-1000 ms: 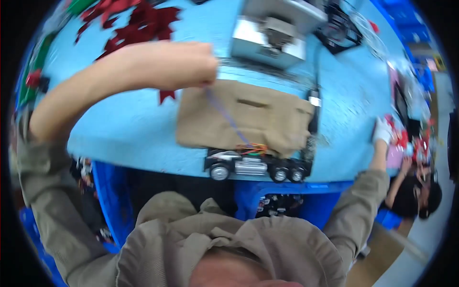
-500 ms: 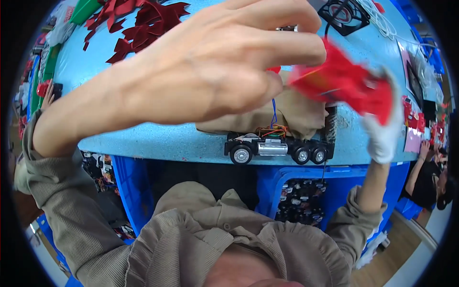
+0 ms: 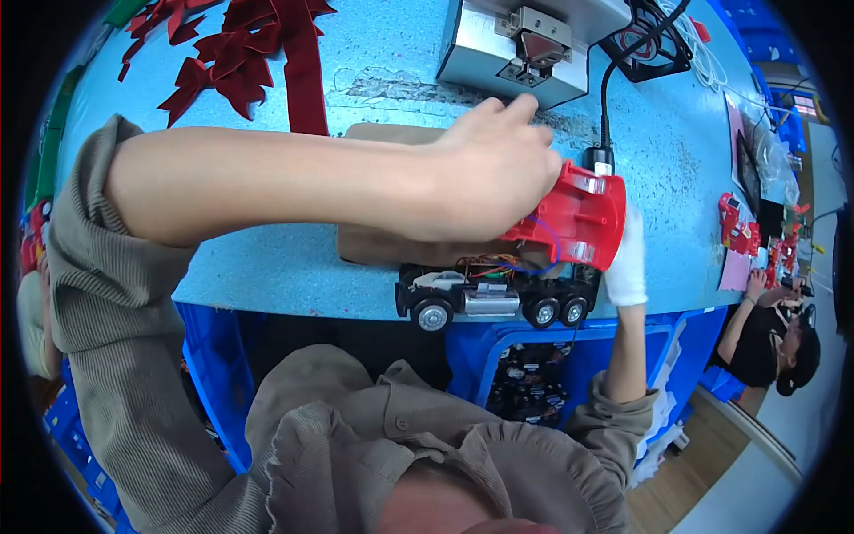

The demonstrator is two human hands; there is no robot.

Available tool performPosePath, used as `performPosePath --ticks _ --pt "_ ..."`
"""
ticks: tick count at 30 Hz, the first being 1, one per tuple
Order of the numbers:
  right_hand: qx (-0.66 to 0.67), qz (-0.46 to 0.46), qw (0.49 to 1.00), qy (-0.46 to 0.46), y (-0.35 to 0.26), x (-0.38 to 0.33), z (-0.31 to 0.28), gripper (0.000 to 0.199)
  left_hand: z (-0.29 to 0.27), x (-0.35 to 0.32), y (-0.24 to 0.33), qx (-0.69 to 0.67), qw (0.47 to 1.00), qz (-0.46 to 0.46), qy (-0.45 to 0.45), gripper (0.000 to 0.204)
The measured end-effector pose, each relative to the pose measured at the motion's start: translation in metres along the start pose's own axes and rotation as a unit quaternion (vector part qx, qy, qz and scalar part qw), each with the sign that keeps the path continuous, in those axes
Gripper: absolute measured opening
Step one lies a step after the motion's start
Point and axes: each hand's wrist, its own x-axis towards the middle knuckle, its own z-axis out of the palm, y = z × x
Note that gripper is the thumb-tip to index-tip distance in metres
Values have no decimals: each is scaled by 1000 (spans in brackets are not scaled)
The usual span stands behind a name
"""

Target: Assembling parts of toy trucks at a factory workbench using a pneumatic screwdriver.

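Note:
My white-gloved right hand [image 3: 629,262] grips the right edge of a red plastic toy shell [image 3: 592,218], whose hollow inner side with clear parts faces up. My bare left hand [image 3: 503,173], fingers curled and slightly blurred, is at the shell's left end; its fingertips and anything in them are hidden. Below both hands a black toy truck chassis [image 3: 494,300] with silver wheels stands at the table's near edge. Thin orange wires rise from its middle, and a blue wire loops up to the shell. Brown cloth [image 3: 378,245] lies behind the chassis, partly under my left forearm.
A metal box device [image 3: 525,76] stands beyond my hands, beside a black fan [image 3: 645,44] and a black cable. Dark red velvet bows [image 3: 236,58] lie far left. Blue bins [image 3: 498,356] sit below the table edge. Another person [image 3: 769,343] works at the right.
My left hand has come down from high in the view to the shell. The red shell and my right hand have moved left, and the shell's inside now shows. The metal device is uncovered.

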Motion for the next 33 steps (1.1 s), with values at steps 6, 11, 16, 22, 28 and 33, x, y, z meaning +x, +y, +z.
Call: performPosePath --ticks 6,11,16,22,28,33 --pt "35 -25 998 -50 -43 -2 -5 46 -3 4 -8 -3 989 -48 -142 12" --pt "311 59 947 64 -16 13 -53 47 -1 0 -9 -1 992 -8 -127 29" --pt "669 -201 715 32 -63 33 -147 44 1 -2 -14 -36 995 19 -86 16" --pt "669 -319 668 73 -152 110 -118 66 -9 -6 -11 -28 993 5 -118 18" --pt "481 -507 715 16 -210 165 -56 60 -2 -5 -14 -39 995 13 -90 17" --pt "355 -574 738 18 -236 153 -44 39 0 -5 -14 -54 995 11 -79 16"
